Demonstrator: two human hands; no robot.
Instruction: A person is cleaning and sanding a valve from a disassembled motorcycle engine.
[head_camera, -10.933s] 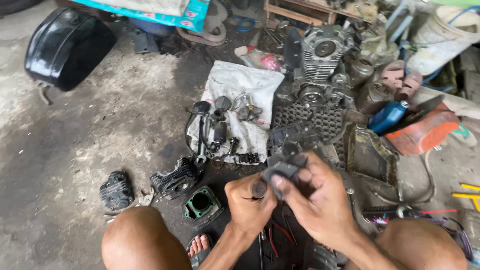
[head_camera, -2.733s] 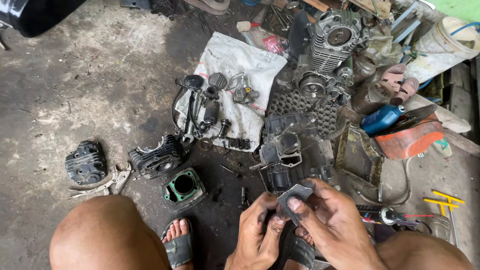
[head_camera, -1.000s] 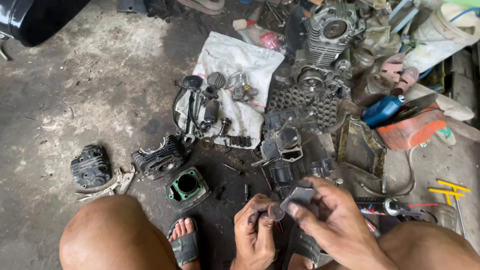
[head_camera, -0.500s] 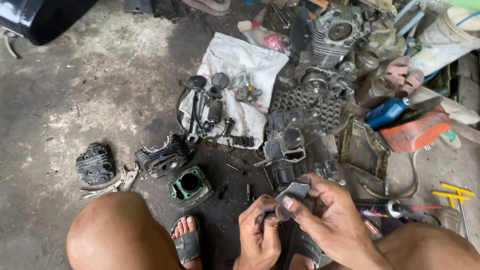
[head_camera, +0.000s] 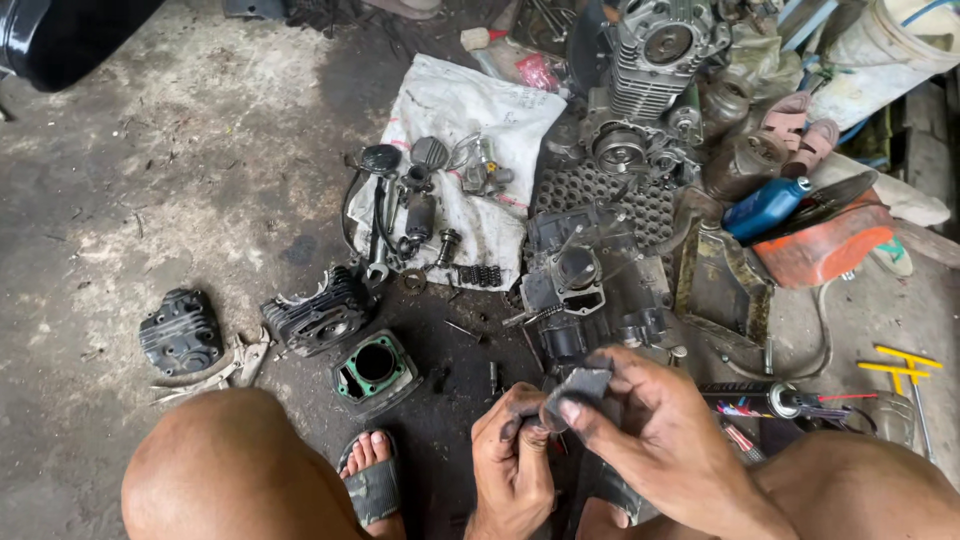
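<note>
Concrete floor unchanged, both hands still pinching grey part.

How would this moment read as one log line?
right hand: pinches grey part | left hand: touching it | floor: cylinder, engine, sack

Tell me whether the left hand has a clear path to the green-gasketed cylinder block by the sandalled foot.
Probably yes: the cylinder block lies on open floor just ahead-left of the left hand, nothing between them. But that hand is busy pinching a small dark part with the right hand.
</note>
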